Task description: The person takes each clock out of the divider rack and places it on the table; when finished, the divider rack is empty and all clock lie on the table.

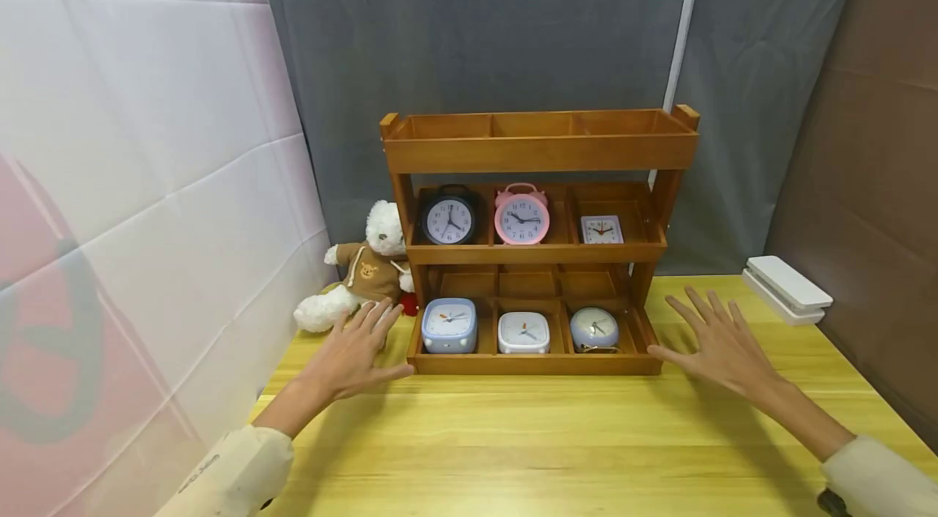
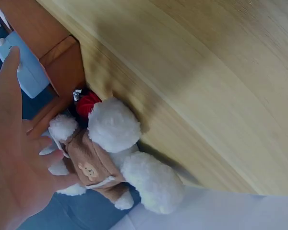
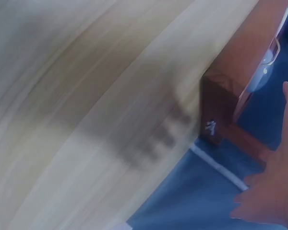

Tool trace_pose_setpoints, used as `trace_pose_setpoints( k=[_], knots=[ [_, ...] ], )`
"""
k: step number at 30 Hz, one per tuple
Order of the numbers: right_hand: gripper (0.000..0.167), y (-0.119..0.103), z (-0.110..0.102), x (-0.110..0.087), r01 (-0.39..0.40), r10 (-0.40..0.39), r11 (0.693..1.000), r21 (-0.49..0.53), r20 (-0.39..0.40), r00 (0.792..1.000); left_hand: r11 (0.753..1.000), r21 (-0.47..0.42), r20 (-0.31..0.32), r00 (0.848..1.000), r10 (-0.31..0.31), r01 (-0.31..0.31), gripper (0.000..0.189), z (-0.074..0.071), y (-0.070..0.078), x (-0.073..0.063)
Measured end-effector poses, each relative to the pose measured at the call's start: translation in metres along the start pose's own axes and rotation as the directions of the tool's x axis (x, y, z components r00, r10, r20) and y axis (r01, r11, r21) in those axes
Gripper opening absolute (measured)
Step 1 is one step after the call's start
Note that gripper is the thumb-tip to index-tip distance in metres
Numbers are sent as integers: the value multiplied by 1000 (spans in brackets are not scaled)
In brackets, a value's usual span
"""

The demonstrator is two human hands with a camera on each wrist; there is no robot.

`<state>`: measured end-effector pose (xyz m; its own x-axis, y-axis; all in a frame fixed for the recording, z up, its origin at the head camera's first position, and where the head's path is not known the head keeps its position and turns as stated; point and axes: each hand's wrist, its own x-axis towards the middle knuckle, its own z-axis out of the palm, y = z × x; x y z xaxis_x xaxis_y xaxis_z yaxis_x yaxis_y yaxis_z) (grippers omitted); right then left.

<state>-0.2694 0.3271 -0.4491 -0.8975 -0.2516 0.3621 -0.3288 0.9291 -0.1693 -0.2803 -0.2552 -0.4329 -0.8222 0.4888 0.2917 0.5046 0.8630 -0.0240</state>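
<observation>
While your left hand and right hand flank it, empty, fingers spread, the brown, three-tier wooden rack stands on the surface, six alarm clocks in its lower tiers.

Plush bear, flat white object, grey curtain

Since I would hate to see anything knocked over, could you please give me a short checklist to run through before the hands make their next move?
1. Left hand free: ok, spread and holding nothing.
2. Right hand free: ok, also spread and holding nothing.
3. Shelf upright on the table: ok.
4. Six clocks in separate compartments: ok, three on the middle tier, three on the bottom.
5. Way forward from the left hand unobstructed: not ok, a teddy bear sits just beyond it.
6. Both hands off the shelf: cannot tell, each is very near it.
</observation>
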Motion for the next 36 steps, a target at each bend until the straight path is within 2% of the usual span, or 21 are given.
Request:
trace_pose_setpoints(
  k=[4,7,13,17,22,28,34,36],
  knots=[
    [97,-11,-1,3,6,-6,1000,29,12,1000,995,-99,25,1000,0,2,96,2,3,6],
    [97,-20,-1,5,10,-11,998,54,14,1000,982,-186,48,999,-10,19,92,4,4,10],
    [93,-37,1,10,31,-31,997,70,-9,999,929,-354,149,987,-56,106,89,5,2,16],
    [91,-47,4,13,38,-36,996,78,-34,999,891,-438,199,979,-37,123,85,9,-1,21],
    [87,-54,14,19,56,-50,991,122,-53,997,843,-520,222,975,-21,137,81,16,-8,25],
    [77,-55,27,31,86,-77,964,251,-48,996,785,-595,262,965,-13,172,76,23,-14,28],
    [70,-53,39,42,101,-103,924,369,-14,995,747,-635,296,955,0,197,74,28,-16,29],
    [69,-52,41,46,93,-105,912,399,8,994,742,-641,301,954,4,199,74,30,-17,30]
  ],
)
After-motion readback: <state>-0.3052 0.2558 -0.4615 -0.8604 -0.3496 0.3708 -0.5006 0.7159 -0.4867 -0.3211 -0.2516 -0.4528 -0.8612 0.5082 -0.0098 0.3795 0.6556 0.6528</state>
